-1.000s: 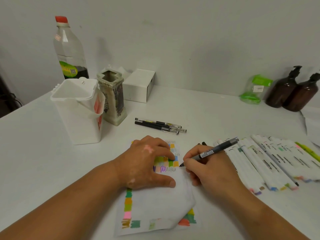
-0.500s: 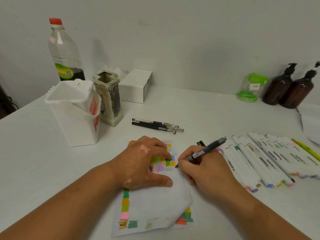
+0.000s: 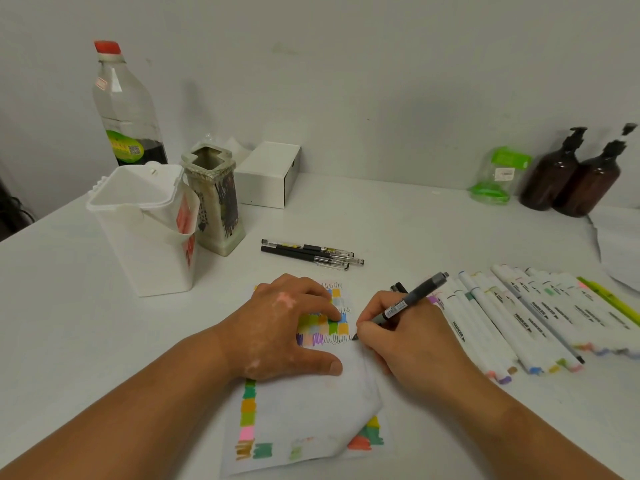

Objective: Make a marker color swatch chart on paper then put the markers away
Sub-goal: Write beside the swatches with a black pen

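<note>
White paper (image 3: 304, 410) edged with colour swatches lies on the desk (image 3: 415, 220) before the person. The left grip (image 3: 280, 327) rests flat on it, fingers released and pressing it down. The right grip (image 3: 405, 334) grasps a grey pen (image 3: 412, 299), its tip touching the paper. Markers (image 3: 519, 313) lie in a row just to the right.

The swatch sheet (image 3: 304, 410) is thin matt paper. The table (image 3: 415, 216) is smooth, matt white. The markers (image 3: 519, 317) have smooth white plastic barrels, the grey pen (image 3: 415, 297) matt plastic. The tub (image 3: 149, 251) is matt white plastic, the tall bottle (image 3: 124, 105) clear glossy plastic, the pump bottles (image 3: 550, 178) glossy brown
</note>
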Demonstrator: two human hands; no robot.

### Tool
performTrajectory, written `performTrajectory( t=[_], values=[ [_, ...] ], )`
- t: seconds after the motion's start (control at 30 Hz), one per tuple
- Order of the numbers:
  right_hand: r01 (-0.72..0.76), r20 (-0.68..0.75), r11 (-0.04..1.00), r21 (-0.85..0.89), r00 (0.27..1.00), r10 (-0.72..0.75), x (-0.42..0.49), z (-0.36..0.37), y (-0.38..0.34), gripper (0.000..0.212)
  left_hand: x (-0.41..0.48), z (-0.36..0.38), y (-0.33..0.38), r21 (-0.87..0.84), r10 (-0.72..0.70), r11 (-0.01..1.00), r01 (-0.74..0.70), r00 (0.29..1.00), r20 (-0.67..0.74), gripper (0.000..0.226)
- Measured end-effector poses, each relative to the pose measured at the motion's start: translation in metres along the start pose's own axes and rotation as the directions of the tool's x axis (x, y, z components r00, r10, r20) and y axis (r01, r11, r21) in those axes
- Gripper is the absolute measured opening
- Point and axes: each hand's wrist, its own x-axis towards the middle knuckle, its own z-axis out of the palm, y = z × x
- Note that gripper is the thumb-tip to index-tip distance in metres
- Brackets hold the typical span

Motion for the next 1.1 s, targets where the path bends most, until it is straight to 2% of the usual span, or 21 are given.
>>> performTrajectory(
  t=[0.2, 0.27, 0.33, 0.43, 0.5, 0.57, 0.7, 0.8, 0.83, 0.9, 0.97, 1.03, 1.1],
  values=[
    [0.02, -0.005, 0.998, -0.054, 1.0, -0.02, 0.0, -0.002, 0.0, 0.01, 0.0, 0.001, -0.002, -0.002, 0.008, 1.0, -0.008, 1.0, -0.006, 0.075],
    [0.011, -0.037, 0.998, 0.054, 0.999, -0.009, 0.0, -0.006, -0.002, 0.014, 0.0, 0.001, -0.002, -0.008, 0.009, 1.0, -0.01, 1.0, -0.006, 0.075],
    [0.02, -0.077, 0.969, 0.246, 0.997, -0.001, 0.002, -0.015, -0.003, 0.015, 0.0, 0.001, -0.002, -0.01, 0.007, 1.0, -0.007, 1.0, -0.003, 0.076],
    [0.008, -0.05, 0.816, 0.578, 0.998, 0.025, 0.003, -0.028, -0.01, 0.007, 0.001, 0.001, -0.003, -0.012, 0.004, 1.0, -0.004, 1.0, 0.0, 0.077],
    [-0.064, 0.019, 0.645, 0.762, 0.997, 0.077, 0.006, -0.033, -0.01, 0.031, 0.0, 0.002, -0.003, -0.017, -0.005, 1.0, 0.005, 1.0, -0.002, 0.079],
    [-0.075, 0.023, 0.52, 0.851, 0.994, 0.106, 0.009, -0.039, -0.009, 0.038, 0.001, 0.003, -0.004, -0.026, -0.024, 0.999, 0.023, 1.0, -0.015, 0.082],
    [0.019, -0.044, 0.317, 0.948, 0.996, 0.074, 0.014, -0.052, -0.011, 0.018, 0.001, 0.004, -0.005, -0.04, -0.066, 0.997, 0.064, 0.997, -0.047, 0.084],
    [0.019, -0.032, 0.195, 0.981, 0.998, 0.062, 0.018, -0.064, -0.01, 0.014, 0.001, 0.003, -0.004, -0.061, -0.081, 0.995, 0.077, 0.994, -0.072, 0.086],
    [-0.003, -0.005, 0.152, 0.988, 0.999, 0.054, 0.018, -0.068, -0.009, 0.021, 0.001, 0.002, -0.004, -0.074, -0.081, 0.994, 0.075, 0.993, -0.087, 0.084],
    [-0.08, 0.079, 0.057, 0.995, 0.997, 0.019, 0.016, -0.076, -0.006, 0.055, -0.001, 0.0, -0.001, -0.091, -0.086, 0.993, 0.075, 0.989, -0.12, 0.078],
    [-0.127, 0.126, -0.024, 0.992, 0.992, -0.02, 0.014, -0.082, -0.003, 0.076, -0.001, -0.003, 0.0, -0.099, -0.089, 0.992, 0.075, 0.985, -0.151, 0.075],
    [-0.14, 0.137, -0.056, 0.989, 0.989, -0.051, 0.013, -0.084, 0.0, 0.079, -0.002, -0.007, 0.0, -0.093, -0.086, 0.993, 0.071, 0.983, -0.159, 0.073],
    [-0.132, 0.128, -0.072, 0.989, 0.99, -0.059, 0.013, -0.084, 0.001, 0.07, -0.003, -0.012, -0.002, -0.089, -0.078, 0.994, 0.065, 0.984, -0.162, 0.071]
  ],
)
